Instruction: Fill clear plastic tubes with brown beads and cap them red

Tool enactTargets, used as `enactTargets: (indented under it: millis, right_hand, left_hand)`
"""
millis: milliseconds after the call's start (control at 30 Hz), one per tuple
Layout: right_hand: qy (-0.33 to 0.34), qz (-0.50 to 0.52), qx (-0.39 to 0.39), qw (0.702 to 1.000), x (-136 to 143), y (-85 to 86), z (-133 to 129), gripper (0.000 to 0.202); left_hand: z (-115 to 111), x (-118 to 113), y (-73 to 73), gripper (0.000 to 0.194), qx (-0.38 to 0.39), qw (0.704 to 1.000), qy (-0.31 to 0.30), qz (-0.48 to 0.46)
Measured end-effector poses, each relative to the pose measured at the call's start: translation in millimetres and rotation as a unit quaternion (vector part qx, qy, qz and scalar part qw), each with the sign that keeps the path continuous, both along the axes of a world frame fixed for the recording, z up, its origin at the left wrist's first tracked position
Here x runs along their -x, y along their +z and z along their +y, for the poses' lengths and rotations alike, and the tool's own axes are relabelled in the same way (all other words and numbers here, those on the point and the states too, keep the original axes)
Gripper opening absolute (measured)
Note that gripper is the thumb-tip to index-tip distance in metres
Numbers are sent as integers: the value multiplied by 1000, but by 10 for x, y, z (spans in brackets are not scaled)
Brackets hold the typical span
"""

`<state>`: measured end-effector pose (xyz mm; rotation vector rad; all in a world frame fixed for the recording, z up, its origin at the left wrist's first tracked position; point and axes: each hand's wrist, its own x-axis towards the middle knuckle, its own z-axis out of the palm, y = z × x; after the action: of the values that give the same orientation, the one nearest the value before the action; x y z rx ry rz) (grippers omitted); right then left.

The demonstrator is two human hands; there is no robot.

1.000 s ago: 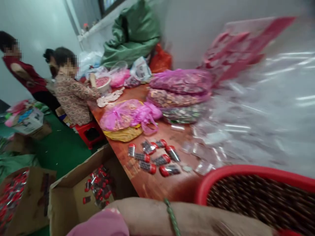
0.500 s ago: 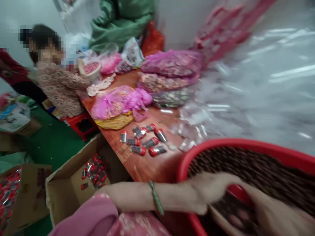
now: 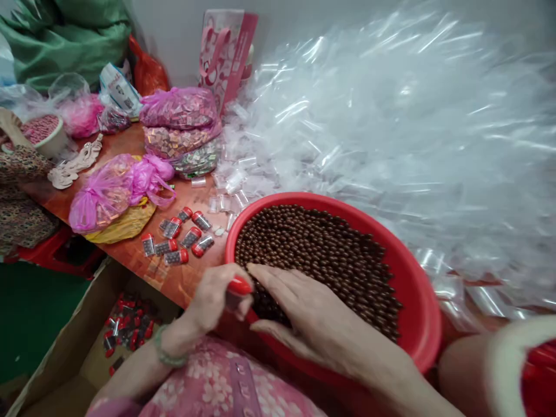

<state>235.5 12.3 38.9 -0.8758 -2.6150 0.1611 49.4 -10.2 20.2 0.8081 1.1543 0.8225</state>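
L hand [image 3: 211, 298] is wrapped round a red-lidded bottle [image 3: 238, 285], near the tub's near-left rim; most of the bottle's body is hidden by fingers, so contents hard to make out. R hand [image 3: 299, 315] is over the near edge of the red tub [image 3: 428, 324], fingers stretched out, thumb apart, not clenched; can't tell if any brown beads [image 3: 321, 255] sit under the palm. Co-worker's sleeve [image 3: 28, 165] cut off at L edge, white bucket [image 3: 499, 370] w/ red bits cut off bottom R. Clear plastic pile [image 3: 391, 116] behind tub is blurry; cardboard box [image 3: 82, 353] w/ more red-lidded bottles partly out of view under the desk [image 3: 208, 191]. Vs. 0.5 s ago: hands were together over the beads, now L hand + bottle are apart from R; view swung R, so bucket now shows; filled bottles [image 3: 176, 256] L of tub still lying there. Print on blue/white packet [image 3: 120, 88] too small to read, pink tote [image 3: 226, 55] shows a pattern
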Motion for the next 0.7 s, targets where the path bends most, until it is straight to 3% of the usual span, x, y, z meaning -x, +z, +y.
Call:
enactTargets:
  millis: [67, 167, 200, 267, 367, 433, 500, 600, 700]
  right_hand:
    - [-18, 10, 58, 998, -98, 16, 106, 48]
    - [-105, 28, 89, 990, -278, -77, 371, 38]
    - [-122, 21, 101, 987, -329, -132, 464, 36]
    - [-137, -1, 124, 983, -402, -251, 626, 35]
    - [-154, -24, 137, 978, -429, -403, 777, 36]
    - [-166, -26, 136, 976, -406, -475, 817, 35]
    - [-169, -28, 138, 975, -367, -533, 824, 36]
    - [-162, -56, 129, 977, -301, -608, 797, 37]
    - [-157, -98, 104, 977, -236, -635, 741, 36]
  left_hand:
    - [-141, 444, 18, 44, -67, 997, 23, 28]
    - [-364, 1136, -70, 42, -85, 970, 64, 218]
    - [-441, 1342, -126, 42, -73, 948, 59, 305]
    - [-579, 1676, -241, 38, -43, 875, 3, 482]
    - [-649, 1901, -317, 32, -49, 782, -3, 621]
    - [-523, 1828, -276, 35, -98, 741, 10, 664]
    - [-231, 1588, -206, 34, -178, 746, 21, 642]
    - [448, 1060, -180, 28, -314, 762, -47, 565]
    - [1195, 572, -326, 25, -309, 729, -97, 603]
